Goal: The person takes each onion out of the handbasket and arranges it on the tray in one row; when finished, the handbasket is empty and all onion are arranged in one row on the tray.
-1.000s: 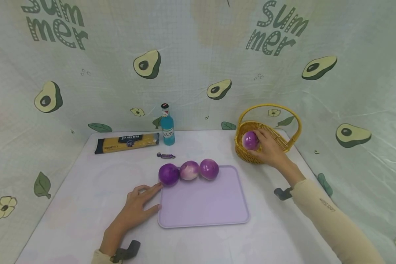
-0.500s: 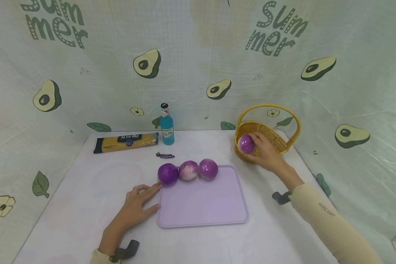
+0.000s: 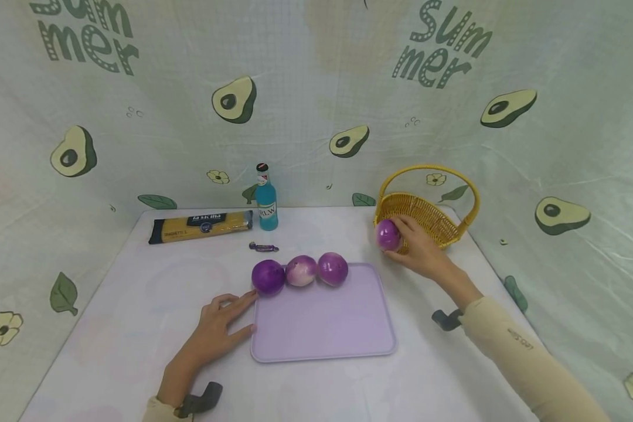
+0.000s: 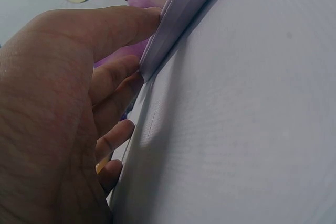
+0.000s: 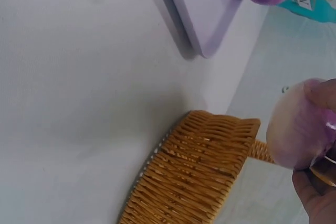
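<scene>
My right hand (image 3: 424,249) grips a glossy purple-and-white onion (image 3: 388,235) at the front left rim of the yellow wicker basket (image 3: 438,220). In the right wrist view, this onion (image 5: 299,127) is held between thumb and fingers, beyond the basket's woven side (image 5: 184,169). A lilac tray (image 3: 324,322) lies in the middle, with a dark purple onion (image 3: 268,277), a paler one (image 3: 301,271) and another purple onion (image 3: 333,269) in a row along its far edge. My left hand (image 3: 216,331) touches the tray's left edge with extended index finger and thumb.
Behind the tray lie a small wrapped candy (image 3: 264,247) and a spaghetti packet (image 3: 203,227). A blue bottle (image 3: 267,205) stands upright at the back. The basket's tall handle (image 3: 429,168) arches over its opening. A printed cloth (image 3: 295,76) hangs behind the table.
My right hand has moved left and slightly nearer with the onion, from over the basket's inside to its front left rim. The left hand stays at the tray.
</scene>
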`<state>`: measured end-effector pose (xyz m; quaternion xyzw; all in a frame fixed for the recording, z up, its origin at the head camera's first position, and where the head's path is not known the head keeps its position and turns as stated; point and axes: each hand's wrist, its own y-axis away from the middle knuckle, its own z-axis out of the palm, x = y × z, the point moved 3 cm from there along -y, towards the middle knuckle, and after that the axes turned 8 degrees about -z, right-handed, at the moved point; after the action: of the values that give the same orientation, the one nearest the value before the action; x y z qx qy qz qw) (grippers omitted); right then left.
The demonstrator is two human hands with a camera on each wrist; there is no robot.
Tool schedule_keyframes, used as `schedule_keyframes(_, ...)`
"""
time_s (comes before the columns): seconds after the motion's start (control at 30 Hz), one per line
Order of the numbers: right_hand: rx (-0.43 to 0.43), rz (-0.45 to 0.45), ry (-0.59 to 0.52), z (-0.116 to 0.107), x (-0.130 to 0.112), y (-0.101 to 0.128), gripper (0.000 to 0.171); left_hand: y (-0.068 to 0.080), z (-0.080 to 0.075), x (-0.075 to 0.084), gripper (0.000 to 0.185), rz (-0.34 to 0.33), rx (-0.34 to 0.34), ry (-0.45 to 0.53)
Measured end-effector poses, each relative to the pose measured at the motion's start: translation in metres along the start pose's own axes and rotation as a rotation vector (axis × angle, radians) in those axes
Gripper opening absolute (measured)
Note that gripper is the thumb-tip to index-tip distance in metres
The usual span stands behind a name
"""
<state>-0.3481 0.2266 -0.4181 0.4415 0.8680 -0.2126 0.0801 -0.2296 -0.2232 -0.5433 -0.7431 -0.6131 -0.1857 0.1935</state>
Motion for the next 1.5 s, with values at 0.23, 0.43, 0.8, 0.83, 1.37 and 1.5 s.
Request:
schedule_keyframes(0.23, -0.002, -0.042, 0.003, 0.003, -0.006, 0.000, 0.079, 0.000, 0.000, -0.001, 0.069, 0.010, 0.006, -0.003)
schedule_keyframes(0.43, -0.006, -0.057, 0.004, 0.007, -0.009, 0.001, 0.080, -0.001, 0.000, -0.002, 0.070, -0.004, -0.012, -0.008)
schedule_keyframes(0.8, -0.039, -0.051, -0.005, 0.015, -0.017, 0.001, 0.083, 0.000, 0.000, -0.001, 0.069, 0.006, 0.003, -0.002)
schedule_keyframes(0.83, -0.041, -0.053, -0.006, 0.016, -0.017, 0.001, 0.083, 0.000, -0.001, -0.001, 0.069, 0.004, -0.002, -0.002)
schedule_keyframes(1.37, -0.054, -0.099, -0.006, 0.032, -0.025, 0.005, 0.084, 0.000, -0.001, -0.001, 0.069, -0.018, -0.030, 0.004)
schedule_keyframes(1.5, -0.056, -0.122, -0.015, 0.036, -0.027, 0.006, 0.083, 0.000, -0.001, -0.001, 0.069, -0.018, -0.031, 0.007)
